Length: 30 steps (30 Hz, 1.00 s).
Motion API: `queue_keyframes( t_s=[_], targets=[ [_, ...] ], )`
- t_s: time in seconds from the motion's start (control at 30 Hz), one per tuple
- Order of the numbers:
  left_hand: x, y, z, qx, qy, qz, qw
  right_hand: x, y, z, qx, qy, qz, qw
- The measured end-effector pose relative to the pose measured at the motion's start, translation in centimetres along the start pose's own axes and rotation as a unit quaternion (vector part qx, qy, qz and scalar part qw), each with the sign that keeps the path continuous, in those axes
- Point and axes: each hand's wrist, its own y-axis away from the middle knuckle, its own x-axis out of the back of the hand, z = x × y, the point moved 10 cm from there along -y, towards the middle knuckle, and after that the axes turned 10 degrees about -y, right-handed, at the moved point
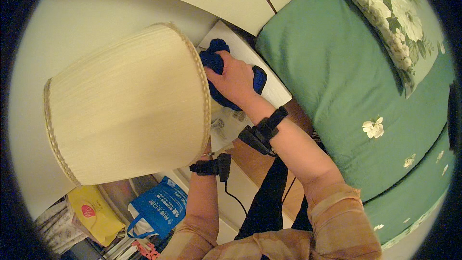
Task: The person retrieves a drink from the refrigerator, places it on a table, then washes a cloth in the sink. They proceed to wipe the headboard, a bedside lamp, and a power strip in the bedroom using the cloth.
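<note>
My right hand [234, 79] grips a bunched dark blue cloth [216, 59], whose spread part lies under the hand on a white bedside tabletop [276, 88]. Thumb and fingers close around the bunched end. A large cream lampshade [133, 108] with braided trim stands just left of the cloth and hides part of it. My left hand is hidden behind the lampshade; only its wrist and forearm show below the shade. Printed paper or plastic [225, 126] lies at the tabletop's near side, between the two forearms. Each wrist wears a black strapped device.
A bed with a green sheet [325, 54] and a floral pillow [393, 18] borders the tabletop on the right. A blue bag [158, 206], a yellow bag [92, 213] and folded fabric [57, 224] are at the lower left. A pale wall rises behind the lampshade.
</note>
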Motion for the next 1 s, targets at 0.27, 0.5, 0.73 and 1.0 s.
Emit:
queue_keyframes(
  t_s=[0.27, 0.5, 0.73, 1.0],
  targets=[
    [-0.7, 0.5, 0.2, -0.010, -0.003, 0.002, 1.000, -1.1, -2.9, -0.3, 0.085, 0.043, -0.035, 0.995],
    [-0.6, 0.6, -0.4, -0.006, 0.004, -0.002, 1.000, 0.3, -2.9, -1.4, 0.068, 0.079, -0.141, 0.984],
    [-1.1, 4.3, -1.6, 0.015, -0.065, -0.020, 0.998, 10.8, 3.2, -0.1, -0.064, -0.256, 0.004, 0.965],
    [-9.5, 8.6, 1.8, -0.194, -0.147, 0.008, 0.970, 16.5, 14.6, 7.3, -0.197, -0.252, 0.172, 0.932]
  ],
)
